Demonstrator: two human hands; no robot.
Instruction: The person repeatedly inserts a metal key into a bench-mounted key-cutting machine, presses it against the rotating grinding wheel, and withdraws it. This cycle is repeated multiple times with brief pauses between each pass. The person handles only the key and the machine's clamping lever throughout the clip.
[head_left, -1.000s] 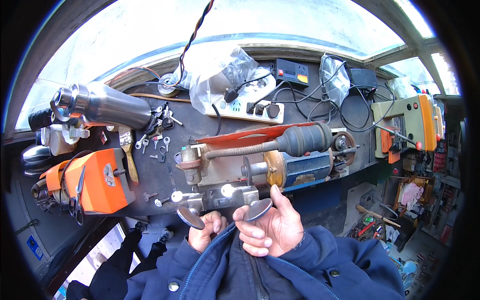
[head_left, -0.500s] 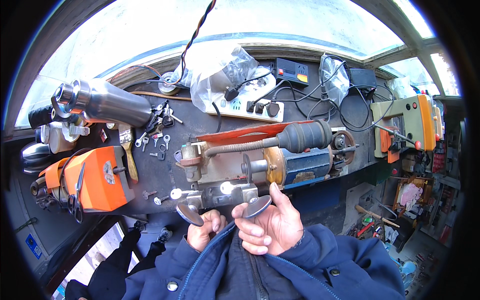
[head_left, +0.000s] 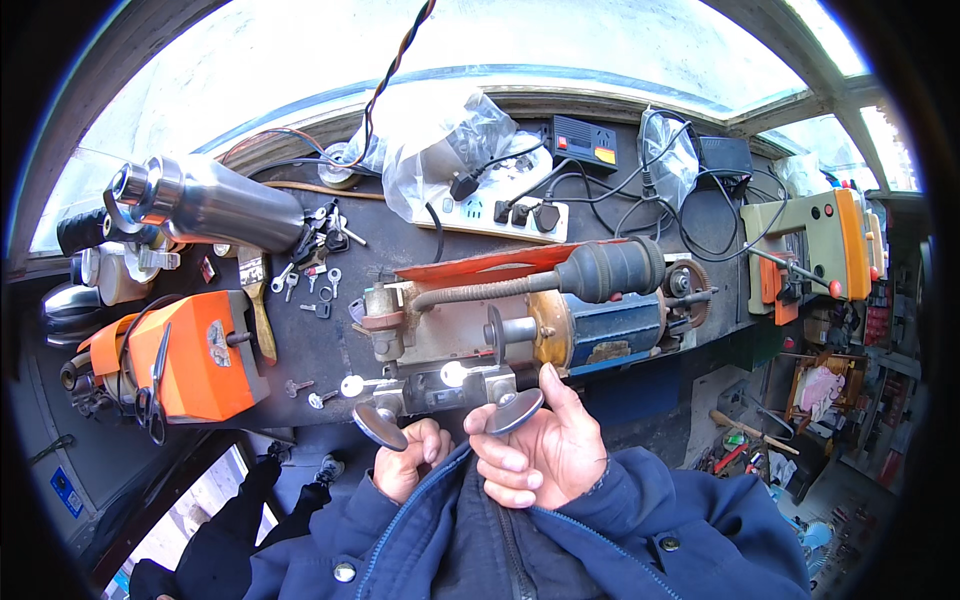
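A worn key-cutting machine with a blue motor and a black-gripped lever sits on the dark bench. My left hand curls around the stem of the machine's left round metal knob. My right hand holds the right round knob, thumb up beside the vise. A small silver key sticks out of the left vise jaw.
An orange device and a brush lie at left, a steel flask behind them. Loose keys are scattered on the bench. A white power strip and a green-orange tool stand behind.
Both hands stay on the knobs; my right hand's fingers have shifted slightly around the right knob. The view has barely moved.
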